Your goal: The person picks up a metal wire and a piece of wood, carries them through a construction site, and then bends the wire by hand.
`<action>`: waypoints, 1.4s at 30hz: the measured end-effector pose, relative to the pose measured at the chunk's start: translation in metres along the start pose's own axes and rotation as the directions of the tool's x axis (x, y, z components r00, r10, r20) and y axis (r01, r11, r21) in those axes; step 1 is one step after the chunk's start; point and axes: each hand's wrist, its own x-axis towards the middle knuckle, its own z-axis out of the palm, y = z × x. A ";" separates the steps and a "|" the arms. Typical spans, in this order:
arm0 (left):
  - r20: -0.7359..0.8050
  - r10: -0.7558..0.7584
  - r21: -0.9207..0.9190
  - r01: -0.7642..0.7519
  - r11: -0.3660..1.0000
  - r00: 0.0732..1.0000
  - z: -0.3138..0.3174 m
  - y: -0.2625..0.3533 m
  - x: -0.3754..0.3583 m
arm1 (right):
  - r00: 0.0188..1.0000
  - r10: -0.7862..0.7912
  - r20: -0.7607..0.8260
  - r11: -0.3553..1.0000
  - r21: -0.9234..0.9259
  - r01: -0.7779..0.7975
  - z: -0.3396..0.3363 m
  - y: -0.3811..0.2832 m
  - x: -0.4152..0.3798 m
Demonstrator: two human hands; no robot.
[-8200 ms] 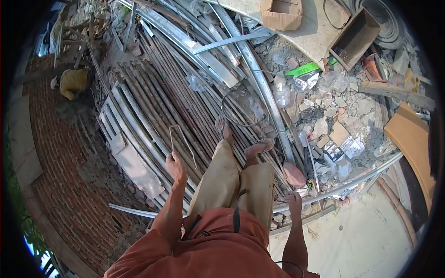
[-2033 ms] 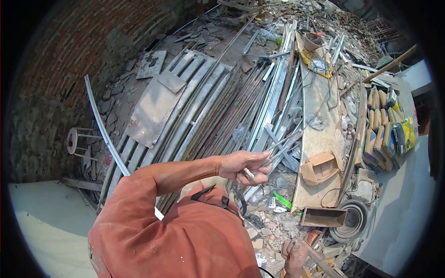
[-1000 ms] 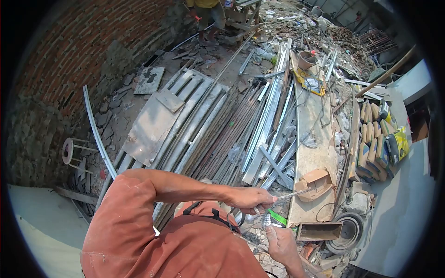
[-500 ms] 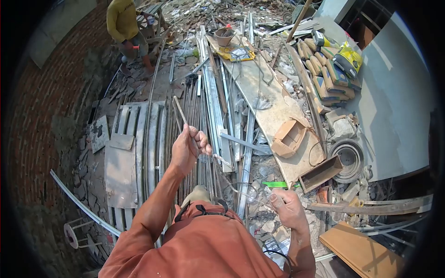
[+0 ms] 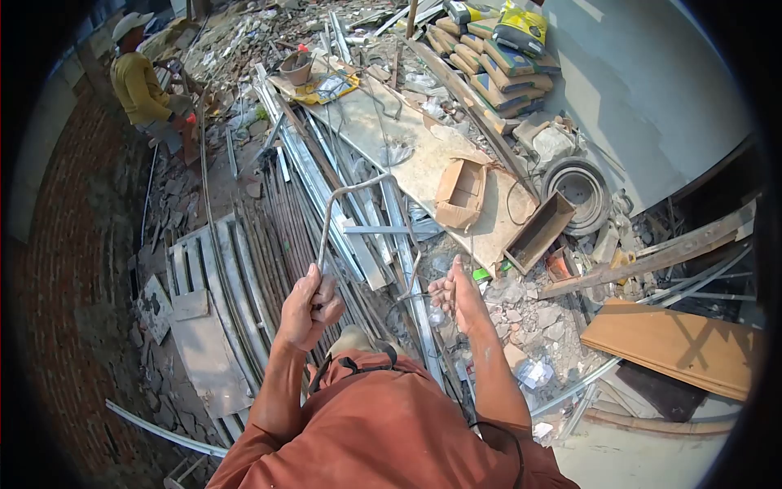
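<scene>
My left hand (image 5: 312, 308) is closed around one leg of a bent metal rod (image 5: 327, 224), thin and rust-grey. From the fist the rod rises, turns right across the top, then drops toward my right, forming an open angular loop. My right hand (image 5: 463, 298) is raised just right of the rod's far end, its fingers apart and palm facing inward. Nothing shows in its grasp. Below both hands lie long thin bars (image 5: 285, 208) and shiny metal channels (image 5: 305, 175).
A cardboard box (image 5: 462, 194) and a metal trough (image 5: 540, 232) lie to the right, near stacked basins (image 5: 577, 191). Sacks (image 5: 497, 61) are piled farther back. A co-worker (image 5: 147, 85) in a yellow top is at upper left. Slatted panels (image 5: 195, 318) lie left; brown boards (image 5: 672, 346) lie right.
The bent rod has swung up and now stands as a loop before me. My right hand has moved up and inward and its fingers have opened. The view has shifted right.
</scene>
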 end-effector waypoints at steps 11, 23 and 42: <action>0.262 0.021 0.295 -0.101 0.950 0.965 0.019 -0.054 0.003 | 0.980 0.009 0.197 0.818 0.562 -0.121 -0.034 0.001 -0.031; -0.022 0.027 -0.150 -0.030 0.988 0.999 0.041 -0.051 0.043 | 0.888 -0.454 0.079 0.821 0.426 0.381 -0.004 -0.030 -0.078; 0.877 0.062 0.480 -0.874 -0.077 0.476 0.124 -0.102 0.071 | 0.913 -0.403 -0.058 0.903 0.135 0.407 -0.027 0.003 -0.137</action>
